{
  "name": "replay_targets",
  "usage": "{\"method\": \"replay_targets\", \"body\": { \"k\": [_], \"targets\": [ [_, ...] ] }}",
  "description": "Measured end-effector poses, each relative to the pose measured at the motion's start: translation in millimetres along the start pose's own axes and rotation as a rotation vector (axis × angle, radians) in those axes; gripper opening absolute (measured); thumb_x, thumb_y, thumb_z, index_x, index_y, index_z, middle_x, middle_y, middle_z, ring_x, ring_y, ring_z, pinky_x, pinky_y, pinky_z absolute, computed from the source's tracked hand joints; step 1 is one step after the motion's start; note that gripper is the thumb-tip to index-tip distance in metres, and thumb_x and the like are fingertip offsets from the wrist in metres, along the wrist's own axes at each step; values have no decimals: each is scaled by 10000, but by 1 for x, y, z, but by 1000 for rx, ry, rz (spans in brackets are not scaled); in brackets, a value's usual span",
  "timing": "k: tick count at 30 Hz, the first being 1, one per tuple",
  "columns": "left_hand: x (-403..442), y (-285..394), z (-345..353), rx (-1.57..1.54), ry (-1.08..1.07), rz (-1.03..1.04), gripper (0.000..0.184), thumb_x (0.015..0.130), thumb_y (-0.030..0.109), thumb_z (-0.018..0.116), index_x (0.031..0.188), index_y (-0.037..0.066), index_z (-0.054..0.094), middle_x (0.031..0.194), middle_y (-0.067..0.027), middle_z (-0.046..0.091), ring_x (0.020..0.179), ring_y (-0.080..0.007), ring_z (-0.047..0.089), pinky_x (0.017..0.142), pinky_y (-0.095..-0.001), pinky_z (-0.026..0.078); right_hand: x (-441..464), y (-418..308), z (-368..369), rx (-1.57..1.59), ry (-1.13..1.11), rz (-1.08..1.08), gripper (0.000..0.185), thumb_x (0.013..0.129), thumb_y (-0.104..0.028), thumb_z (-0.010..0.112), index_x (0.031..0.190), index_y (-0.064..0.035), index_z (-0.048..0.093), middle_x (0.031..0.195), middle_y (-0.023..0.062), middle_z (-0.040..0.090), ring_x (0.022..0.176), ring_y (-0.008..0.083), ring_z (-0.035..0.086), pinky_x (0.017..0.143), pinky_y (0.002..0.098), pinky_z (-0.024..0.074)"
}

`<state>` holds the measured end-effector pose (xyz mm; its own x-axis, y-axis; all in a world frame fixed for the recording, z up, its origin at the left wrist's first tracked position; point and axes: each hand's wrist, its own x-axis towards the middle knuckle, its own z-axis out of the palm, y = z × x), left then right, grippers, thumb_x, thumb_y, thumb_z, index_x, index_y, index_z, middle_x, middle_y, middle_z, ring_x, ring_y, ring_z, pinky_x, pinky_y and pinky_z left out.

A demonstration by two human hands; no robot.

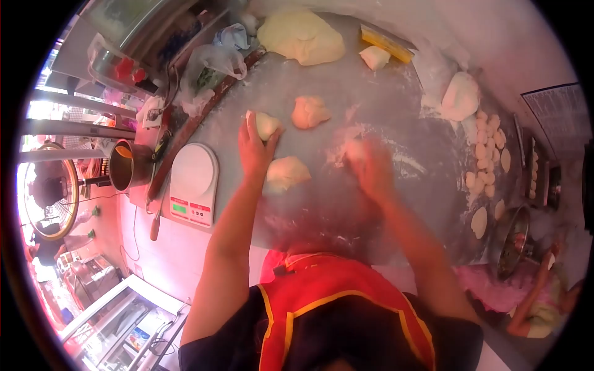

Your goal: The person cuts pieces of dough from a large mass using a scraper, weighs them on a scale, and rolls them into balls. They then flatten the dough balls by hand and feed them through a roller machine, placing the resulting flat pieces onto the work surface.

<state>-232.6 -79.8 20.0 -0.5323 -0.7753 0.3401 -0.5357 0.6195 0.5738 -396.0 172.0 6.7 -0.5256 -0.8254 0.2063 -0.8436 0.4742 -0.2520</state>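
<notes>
At the floury grey table: left hand on dough, right hand a blur

Around the middle of the table point(247, 80), with 12 at the top of the view, the left hand point(253, 148) sits at 11 o'clock; its fingers are curled round a pale dough ball point(267, 126), thumb on one side and fingers on the other, so they're only as far apart as the ball is wide. The right hand point(371, 170) is at 1 o'clock, palm down over a small dough piece point(355, 150) in a patch of loose flour; it's motion-blurred, so I can't tell how open the fingers are or whether they've gripped it.

Just below the left hand is a rough dough lump point(289, 173); a second lump point(311, 112) sits at 12, with a big dough mass point(302, 38) well beyond it. Toward 1 there's a yellow block point(387, 43) touching a dough chunk point(374, 57); toward 2, a white lump point(461, 96); between 2 and 3, lots of small dough rounds point(486, 145).

Writing-wise, not much: the white scale point(193, 176) at 9 has a red-marked panel and a green display, too small to read; the printed sheet point(560, 114) at 2 is illegible too; no brand I can make out.
</notes>
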Motion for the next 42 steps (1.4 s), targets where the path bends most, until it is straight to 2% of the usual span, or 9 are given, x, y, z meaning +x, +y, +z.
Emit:
{"method": "replay_targets", "body": {
  "k": [2,5,14,18,23,25,33,39,42],
  "targets": [
    [1,2,-2,-7,-7,-15,794,722,307,777,1335,-17,388,1222,-259,502,1072,-430,503,908,-473,432,62,40,7,76,40,251,528,902,-353,548,1317,-42,447,1355,209,453,1240,379,433,1022,540,319],
    [3,1,-2,-5,-2,0,803,711,313,786,1329,-18,395,1216,-260,505,1069,-430,504,909,-474,430,86,86,42,-173,237,26,460,875,-322,599,1233,-45,515,1279,190,511,1142,372,497,962,502,372],
    [-3,-12,-4,-132,-107,-34,745,758,337,742,1310,-36,409,1209,-258,506,1085,-428,483,942,-481,400,-23,-16,-43,267,-206,-196,513,751,-141,711,1220,-65,518,1170,150,569,1077,353,519,908,429,423],
    [-13,-11,23,40,203,200,608,845,272,640,1311,-40,406,1207,-257,508,1103,-418,480,959,-487,384,-43,-20,-50,381,-152,-26,505,831,-169,625,1292,-42,461,1209,194,538,1123,384,491,958,444,392],
    [-103,113,63,-135,-489,489,599,842,271,637,1309,-28,412,1214,-256,506,1107,-422,482,956,-487,391,-36,-19,-34,447,-82,527,526,929,-238,466,1380,13,363,1327,224,466,1225,418,422,1032,461,333],
    [-122,131,84,-22,-586,509,596,840,270,636,1309,-23,414,1217,-256,505,1109,-424,482,955,-487,394,-52,-16,-11,410,33,330,522,936,-247,449,1385,5,364,1367,222,434,1264,413,394,1050,487,307],
    [-113,123,105,87,-638,478,584,834,268,632,1307,-4,423,1229,-255,503,1115,-431,485,949,-487,405,-44,-5,6,77,26,278,456,956,-235,381,1375,-59,419,1453,177,353,1367,350,291,1082,568,214],
    [-104,121,105,65,-647,468,575,830,267,628,1305,11,429,1238,-254,501,1120,-436,487,945,-487,414,-42,9,12,-57,18,232,479,904,-248,534,1339,-67,453,1420,175,389,1350,368,302,1076,534,254],
    [-95,109,80,10,-659,465,571,828,266,626,1304,18,432,1242,-253,499,1122,-438,488,943,-487,418,-57,29,-19,689,115,407,540,821,-284,653,1278,-49,490,1360,178,444,1310,372,347,1060,468,309]
  ]
}}
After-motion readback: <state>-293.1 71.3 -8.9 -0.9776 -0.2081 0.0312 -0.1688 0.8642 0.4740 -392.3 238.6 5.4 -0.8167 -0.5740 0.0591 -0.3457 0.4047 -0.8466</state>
